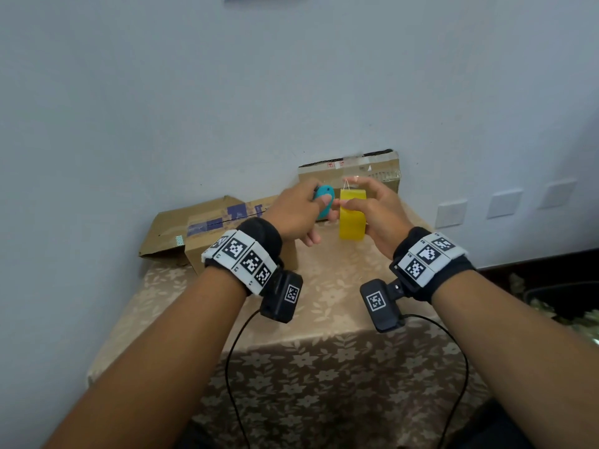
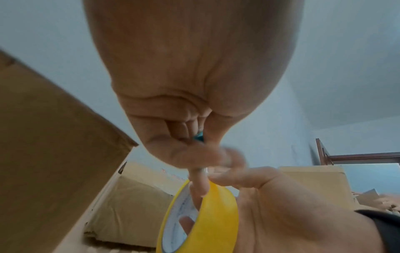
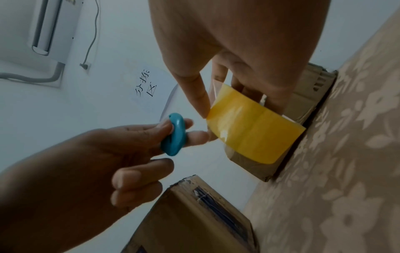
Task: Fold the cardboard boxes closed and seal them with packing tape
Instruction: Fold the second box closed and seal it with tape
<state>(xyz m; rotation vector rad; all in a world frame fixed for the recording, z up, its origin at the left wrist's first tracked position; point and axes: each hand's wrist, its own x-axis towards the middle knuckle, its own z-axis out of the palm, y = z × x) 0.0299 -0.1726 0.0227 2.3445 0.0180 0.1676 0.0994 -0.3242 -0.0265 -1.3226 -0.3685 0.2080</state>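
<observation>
Forearms: nearest the head camera, both reach forward over the table, each wrist wrapped in a black band with black-and-white marker tiles and a small black camera trailing a cable.
Table (image 1: 324,358): covered in a beige cloth with a floral pattern, pushed against a pale wall.
Near cardboard box (image 1: 207,234): lies on the table's far left, blue print and old tape on top, one end flap hanging open.
Far cardboard box (image 1: 376,171): stands against the wall behind the hands, clear tape across its top edge.
Right hand (image 1: 372,212): raised above the table, fingers curled through and round the roll of yellow packing tape (image 1: 352,218), thumb pressed on its outer face; a short clear strip is lifted off the roll at the fingertips.
Left hand (image 1: 299,215): just beside the roll, thumb and forefinger pinching a small teal cutter (image 1: 324,200); remaining fingers loosely curled beneath.
Wall sockets (image 1: 450,213): white plates low on the wall at right.
</observation>
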